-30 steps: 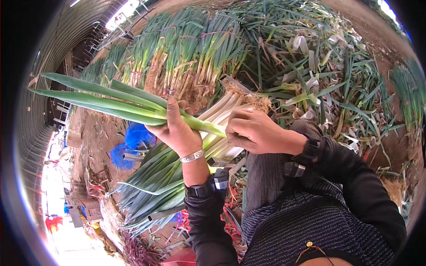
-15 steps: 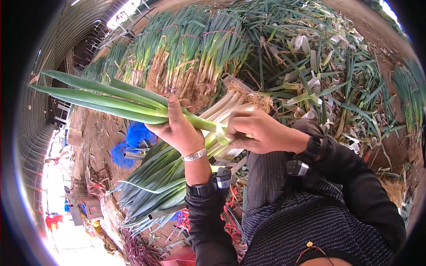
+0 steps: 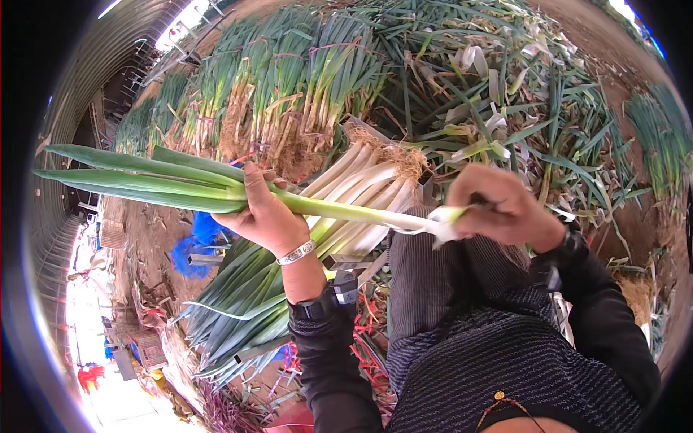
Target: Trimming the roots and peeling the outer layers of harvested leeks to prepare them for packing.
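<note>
My left hand (image 3: 268, 213) is closed around the upper stem of a long green onion (image 3: 346, 211), just below where its leaves fan out. The leaves point left and the white root end points right. Blurred by motion, my right hand (image 3: 504, 206) is closed at that root end, gripping a strip of pale outer skin (image 3: 443, 224) pulled along the stem. The roots of this onion are hidden by the hand. Beneath my left hand lies a pile of loose green onions (image 3: 249, 296), their white stems and roots to the upper right.
Tied bundles of green onions (image 3: 289, 86) stand in a row at the back. A large heap of stripped leaves and skins (image 3: 498, 108) covers the ground at the back right. Blue plastic (image 3: 193, 252) lies to the left, red strips (image 3: 369, 346) near my lap. More onions (image 3: 657, 137) stand at far right.
My right hand has moved right, from the middle of the stem to the root end, drawing the skin with it and baring white stem. My left hand shifted slightly left and down.
</note>
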Tool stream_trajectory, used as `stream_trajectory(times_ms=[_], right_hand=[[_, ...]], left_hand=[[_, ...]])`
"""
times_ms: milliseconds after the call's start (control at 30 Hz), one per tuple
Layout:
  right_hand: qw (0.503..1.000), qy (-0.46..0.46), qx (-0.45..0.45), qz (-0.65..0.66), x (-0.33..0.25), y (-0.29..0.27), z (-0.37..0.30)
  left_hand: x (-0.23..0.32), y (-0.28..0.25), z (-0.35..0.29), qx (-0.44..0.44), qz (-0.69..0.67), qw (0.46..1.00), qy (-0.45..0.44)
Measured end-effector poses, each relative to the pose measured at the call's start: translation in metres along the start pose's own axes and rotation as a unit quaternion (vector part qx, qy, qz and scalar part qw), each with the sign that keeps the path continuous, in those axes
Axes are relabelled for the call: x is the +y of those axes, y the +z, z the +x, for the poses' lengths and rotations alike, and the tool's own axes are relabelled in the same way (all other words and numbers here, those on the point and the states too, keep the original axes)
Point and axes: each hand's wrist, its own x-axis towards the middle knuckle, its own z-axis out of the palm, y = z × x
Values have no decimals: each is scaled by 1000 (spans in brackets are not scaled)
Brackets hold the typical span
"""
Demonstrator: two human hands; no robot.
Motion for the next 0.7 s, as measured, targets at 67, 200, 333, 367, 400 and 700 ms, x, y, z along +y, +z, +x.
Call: stream_trajectory(times_ms=[67, 200, 333, 367, 400, 700], right_hand=[[997, 52, 57, 25, -21, -19, -9], [942, -38, 295, 155, -26, -54, -5], [819, 58, 353, -449, 17, -150, -15], [716, 86, 333, -607, 23, -148, -15], [585, 109, 302, -745, 29, -148, -14], [948, 159, -114, -253, 48, 31, -38]], left_hand=[[-2, -1, 0, -4, 5, 1000, -3], [-3, 1, 0, -10, 12, 1000, 0], [6, 6, -6, -24, -16, 999, -23], [9, 0, -3, -64, -57, 995, -57], [11, -1, -1, -104, -103, 985, -89], [6, -57, 20, -188, -253, 917, -245]])
